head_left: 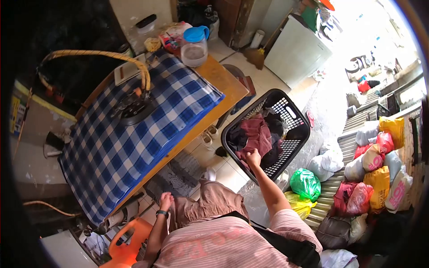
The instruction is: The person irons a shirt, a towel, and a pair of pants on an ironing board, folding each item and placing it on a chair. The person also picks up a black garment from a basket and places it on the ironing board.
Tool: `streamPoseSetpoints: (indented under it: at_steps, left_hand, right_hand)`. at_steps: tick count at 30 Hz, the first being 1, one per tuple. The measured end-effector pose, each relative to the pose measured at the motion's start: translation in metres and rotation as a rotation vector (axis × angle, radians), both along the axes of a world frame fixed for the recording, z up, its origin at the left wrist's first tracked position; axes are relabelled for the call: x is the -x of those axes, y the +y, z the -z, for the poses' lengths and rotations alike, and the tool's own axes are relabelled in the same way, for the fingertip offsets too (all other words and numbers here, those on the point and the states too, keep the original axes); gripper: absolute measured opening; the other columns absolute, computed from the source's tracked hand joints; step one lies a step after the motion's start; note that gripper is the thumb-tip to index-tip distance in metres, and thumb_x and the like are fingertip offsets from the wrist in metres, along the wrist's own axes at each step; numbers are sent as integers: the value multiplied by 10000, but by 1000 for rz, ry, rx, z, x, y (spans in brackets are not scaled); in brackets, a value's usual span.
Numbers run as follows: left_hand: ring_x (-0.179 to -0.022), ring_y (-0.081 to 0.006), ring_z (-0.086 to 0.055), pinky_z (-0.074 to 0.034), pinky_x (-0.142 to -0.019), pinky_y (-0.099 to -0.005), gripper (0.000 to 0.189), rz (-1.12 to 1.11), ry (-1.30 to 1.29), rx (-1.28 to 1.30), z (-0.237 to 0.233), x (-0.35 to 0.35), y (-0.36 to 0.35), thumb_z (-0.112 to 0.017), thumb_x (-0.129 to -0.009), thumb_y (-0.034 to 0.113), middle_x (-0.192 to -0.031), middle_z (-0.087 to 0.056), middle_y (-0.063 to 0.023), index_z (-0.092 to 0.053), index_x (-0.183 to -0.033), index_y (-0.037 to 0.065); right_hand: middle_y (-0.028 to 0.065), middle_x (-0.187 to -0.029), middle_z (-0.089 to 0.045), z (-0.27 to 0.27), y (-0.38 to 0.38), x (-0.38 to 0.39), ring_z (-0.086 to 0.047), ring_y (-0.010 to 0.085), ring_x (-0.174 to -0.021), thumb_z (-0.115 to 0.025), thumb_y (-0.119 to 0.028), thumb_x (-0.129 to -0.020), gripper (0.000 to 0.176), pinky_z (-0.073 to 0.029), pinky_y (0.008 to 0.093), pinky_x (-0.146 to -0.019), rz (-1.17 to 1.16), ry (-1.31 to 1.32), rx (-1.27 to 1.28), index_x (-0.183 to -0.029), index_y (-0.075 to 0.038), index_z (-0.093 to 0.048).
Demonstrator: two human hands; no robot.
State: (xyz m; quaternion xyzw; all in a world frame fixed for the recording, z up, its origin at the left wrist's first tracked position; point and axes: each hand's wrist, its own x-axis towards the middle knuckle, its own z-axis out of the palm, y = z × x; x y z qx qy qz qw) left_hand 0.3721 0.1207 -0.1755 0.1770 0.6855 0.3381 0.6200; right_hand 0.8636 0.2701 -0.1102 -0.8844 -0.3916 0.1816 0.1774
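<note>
My right hand reaches into a black plastic laundry basket, its fingers closed on a maroon garment. Dark clothes lie bunched around that garment inside the basket. My left hand, with a watch at the wrist, hangs beside my body near the table edge. Its fingers are curled in and nothing shows in them. To the left, an iron with a cloth-wrapped cord rests on a blue and white checked cloth spread over a wooden table.
A pitcher with a blue lid stands at the table's far end. An orange plastic chair is at lower left. Several filled bags, among them a green bag, sit to the right. A broom leans beside a pale cabinet.
</note>
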Motion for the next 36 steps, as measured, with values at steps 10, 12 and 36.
streamPoseSetpoints:
  at_steps: [10, 12, 36]
  left_hand:
    - [-761, -104, -598, -490, -676, -242, 162, 504, 140, -97, -37, -53, 62, -537, -918, 116, -851, -631, -38, -581, -1052, 36]
    - [-755, -116, -600, -495, -689, -254, 167, 543, 250, -46, -33, -36, 52, -548, -896, 105, -835, -634, -46, -589, -1032, 18]
    - [-799, -130, -593, -496, -739, -279, 209, 522, 370, -30, -30, -30, 27, -580, -919, 197, -900, -642, -51, -612, -1031, 23]
  right_hand:
    - [262, -1363, -322, 85, 47, -76, -498, 411, -1156, -792, -372, -719, 917, -432, 458, -986, 808, 49, 245, -1442, -205, -253]
    - [276, -1290, -399, 68, 54, -75, -514, 410, -1131, -721, -536, -740, 903, -433, 447, -974, 548, -204, 190, -1421, -129, -290]
    - [162, -1139, -598, -21, 42, -226, -565, 233, -1010, -664, -391, -825, 598, -448, 367, -874, 508, 279, -641, -1239, 11, -506]
